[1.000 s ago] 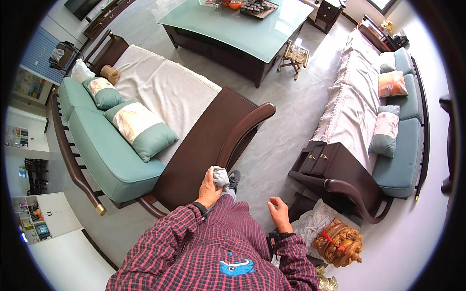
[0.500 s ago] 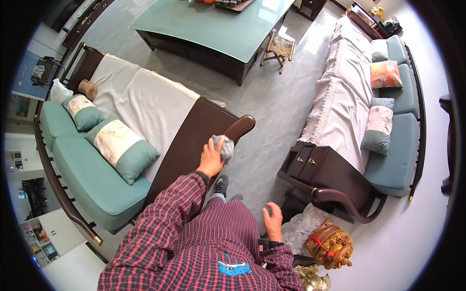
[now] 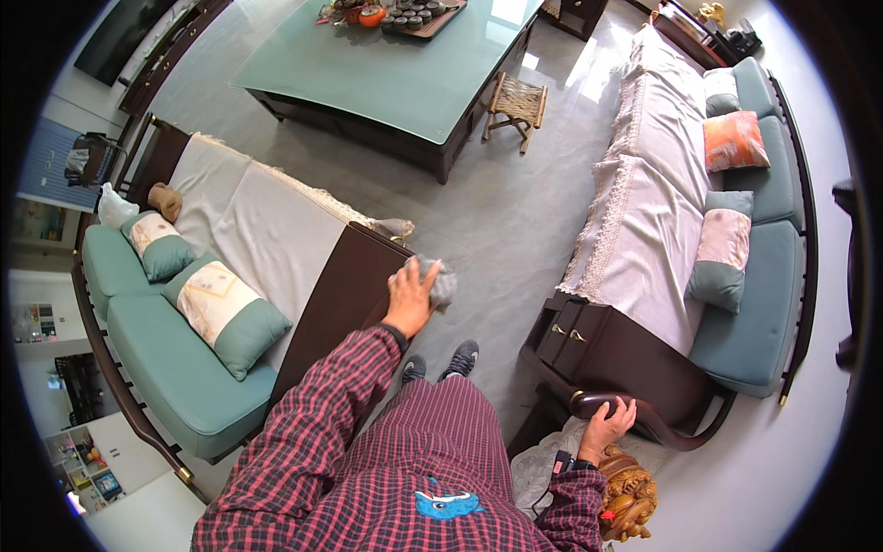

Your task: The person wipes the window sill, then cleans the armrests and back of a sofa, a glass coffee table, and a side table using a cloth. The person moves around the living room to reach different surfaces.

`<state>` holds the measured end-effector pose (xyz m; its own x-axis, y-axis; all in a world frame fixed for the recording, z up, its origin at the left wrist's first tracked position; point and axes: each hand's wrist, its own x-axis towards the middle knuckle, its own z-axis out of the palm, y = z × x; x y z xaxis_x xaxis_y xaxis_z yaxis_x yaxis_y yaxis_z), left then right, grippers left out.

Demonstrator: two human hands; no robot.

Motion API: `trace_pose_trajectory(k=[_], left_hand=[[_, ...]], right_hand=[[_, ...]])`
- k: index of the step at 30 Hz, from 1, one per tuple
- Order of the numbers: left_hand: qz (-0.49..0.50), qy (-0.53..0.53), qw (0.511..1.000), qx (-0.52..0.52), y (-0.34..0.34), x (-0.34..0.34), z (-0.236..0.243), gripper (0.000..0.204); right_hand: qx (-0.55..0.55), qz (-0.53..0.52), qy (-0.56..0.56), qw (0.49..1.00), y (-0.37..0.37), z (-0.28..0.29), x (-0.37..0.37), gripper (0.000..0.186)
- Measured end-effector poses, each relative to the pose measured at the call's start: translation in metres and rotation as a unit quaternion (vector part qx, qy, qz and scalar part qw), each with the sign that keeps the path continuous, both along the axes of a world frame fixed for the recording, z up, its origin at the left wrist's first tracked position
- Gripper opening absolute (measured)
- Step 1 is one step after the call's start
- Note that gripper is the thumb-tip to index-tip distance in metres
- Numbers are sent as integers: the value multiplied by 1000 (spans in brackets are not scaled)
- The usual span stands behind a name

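Note:
My left hand (image 3: 411, 299) is closed on a crumpled grey cloth (image 3: 442, 286). It is beside the front end of the dark wooden side panel (image 3: 342, 287) of the left sofa; the curved armrest there is hidden behind the hand and cloth. On the right, my right hand (image 3: 609, 428) lies across the curved wooden armrest (image 3: 655, 421) of the other sofa, fingers apart and holding nothing loose. Just below that hand stands a carved yellow-brown wooden figure (image 3: 628, 501), partly covered by my sleeve, next to a white lace cloth (image 3: 538, 474).
Green cushions and pillows (image 3: 228, 308) line the left sofa (image 3: 184, 368). Ahead is a glass-topped table (image 3: 368, 87) with a tea tray (image 3: 425, 20). A folding stool (image 3: 515, 103) stands at its corner. The right sofa's seat has a pale lace-edged cover (image 3: 639, 202).
My right hand has moved right and onto the armrest. My left hand has shifted slightly right with the cloth. Both my shoes now show, and the view has shifted a little.

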<state>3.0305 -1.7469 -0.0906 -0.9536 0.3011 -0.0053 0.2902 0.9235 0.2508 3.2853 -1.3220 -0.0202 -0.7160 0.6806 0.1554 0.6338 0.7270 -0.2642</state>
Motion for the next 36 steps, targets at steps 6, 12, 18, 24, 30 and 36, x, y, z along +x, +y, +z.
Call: trace_pose_trajectory(k=[6,12,18,24,30,36], left_hand=[[18,-40,992,115,20,-28,1,72],[81,-116,921,363,-97,28,-18,75],[162,-125,970,134,-201,6,-29,72],[-21,-129,990,48,-162,-81,-42,91],[-149,-71,986,31,-147,-35,-64,86],[-75,-239,963,-99,-229,118,-37,70]], right_hand=[[-28,128,14,991,-7,-15,-67,31],[-189,316,87,926,-129,-53,-196,32],[-313,375,125,864,-278,-83,-297,30],[-357,345,-17,868,-334,-100,-324,28],[-69,360,99,925,-357,-112,-327,16],[-238,239,25,941,-372,-100,-324,19]])
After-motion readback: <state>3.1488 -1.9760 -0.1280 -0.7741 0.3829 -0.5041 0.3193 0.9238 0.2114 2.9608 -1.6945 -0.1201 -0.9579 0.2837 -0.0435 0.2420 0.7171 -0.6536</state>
